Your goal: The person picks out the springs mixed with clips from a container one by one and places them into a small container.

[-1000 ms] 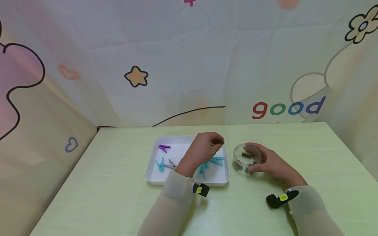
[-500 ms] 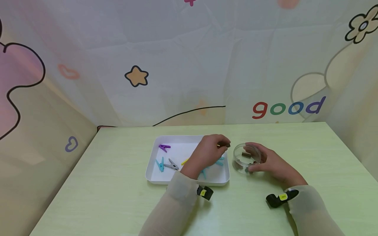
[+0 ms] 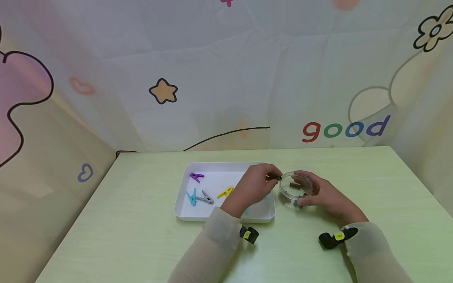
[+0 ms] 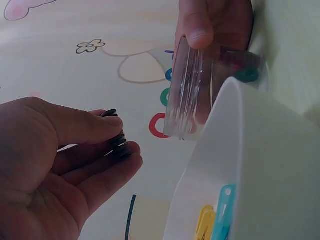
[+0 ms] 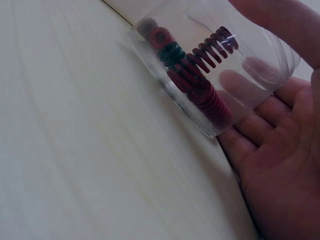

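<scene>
My left hand (image 3: 252, 188) pinches a small dark coil spring (image 4: 119, 137) between thumb and fingers. It hovers over the tray's right edge, just left of the clear round jar (image 3: 286, 193). My right hand (image 3: 327, 199) grips that jar from the right, thumb on the near side and fingers behind. Inside the jar lie several coil springs, red ones (image 5: 212, 52) and a green one (image 5: 171, 53), seen through its wall in the right wrist view. The jar's mouth faces up, and its base is close to the table; I cannot tell whether it touches.
A white tray (image 3: 212, 214) stands left of the jar. In it lie a purple clothespin (image 3: 196, 177), a blue clothespin (image 3: 193, 197), a grey clip (image 3: 206, 199) and a yellow clothespin (image 3: 225, 192). More blue clothespins are mostly hidden under my left forearm and hand.
My left hand has moved right with the pinched spring, from above the tray to beside the jar's rim. The yellow clothespin has come into view. My right hand and the jar stay put.
</scene>
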Tool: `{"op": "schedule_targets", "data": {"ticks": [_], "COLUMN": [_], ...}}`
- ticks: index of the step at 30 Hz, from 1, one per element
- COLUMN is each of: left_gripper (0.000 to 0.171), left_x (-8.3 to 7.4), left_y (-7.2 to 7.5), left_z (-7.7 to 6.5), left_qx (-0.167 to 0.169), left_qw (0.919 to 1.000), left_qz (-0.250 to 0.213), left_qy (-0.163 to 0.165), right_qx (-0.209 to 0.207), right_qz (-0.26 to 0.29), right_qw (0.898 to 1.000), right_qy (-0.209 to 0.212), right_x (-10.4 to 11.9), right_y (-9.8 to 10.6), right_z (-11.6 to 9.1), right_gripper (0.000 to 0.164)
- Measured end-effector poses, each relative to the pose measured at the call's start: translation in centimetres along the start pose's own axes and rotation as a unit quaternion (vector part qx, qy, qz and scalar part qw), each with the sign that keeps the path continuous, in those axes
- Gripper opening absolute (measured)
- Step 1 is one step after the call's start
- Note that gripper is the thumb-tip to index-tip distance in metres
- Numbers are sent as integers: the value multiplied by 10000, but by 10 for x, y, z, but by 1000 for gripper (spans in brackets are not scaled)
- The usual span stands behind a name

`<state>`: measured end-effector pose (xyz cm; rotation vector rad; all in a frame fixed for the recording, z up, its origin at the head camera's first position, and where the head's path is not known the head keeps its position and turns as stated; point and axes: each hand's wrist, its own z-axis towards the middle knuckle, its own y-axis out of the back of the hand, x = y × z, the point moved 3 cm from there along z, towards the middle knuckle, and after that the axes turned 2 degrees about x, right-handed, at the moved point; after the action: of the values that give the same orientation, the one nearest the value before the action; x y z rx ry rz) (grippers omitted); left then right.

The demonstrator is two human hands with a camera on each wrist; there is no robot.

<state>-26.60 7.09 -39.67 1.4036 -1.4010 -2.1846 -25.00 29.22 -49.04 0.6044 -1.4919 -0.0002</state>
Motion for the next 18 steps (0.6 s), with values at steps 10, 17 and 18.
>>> {"op": "schedule_targets", "data": {"ticks": [10,17,18], "left_gripper": [18,20,21], "left_x": [-3,-6,-7], "left_y": [-10,-16,-17], "left_z": [0,1,1], "left_qx": [30,-65,-72], "left_qw": [9999,9990,9987], "left_qz": [78,352,393], "left_qy": [-94,-269,-301], "right_qx": [-21,-9,-9], "right_qz": [-99,-14,-30], "right_qw": [9999,10000,10000], "right_qy": [14,30,24], "right_x": [1,3,4], "right_y": [-1,-1,-1], "right_z": [-1,-2,-2], "right_gripper": [79,79,78]}}
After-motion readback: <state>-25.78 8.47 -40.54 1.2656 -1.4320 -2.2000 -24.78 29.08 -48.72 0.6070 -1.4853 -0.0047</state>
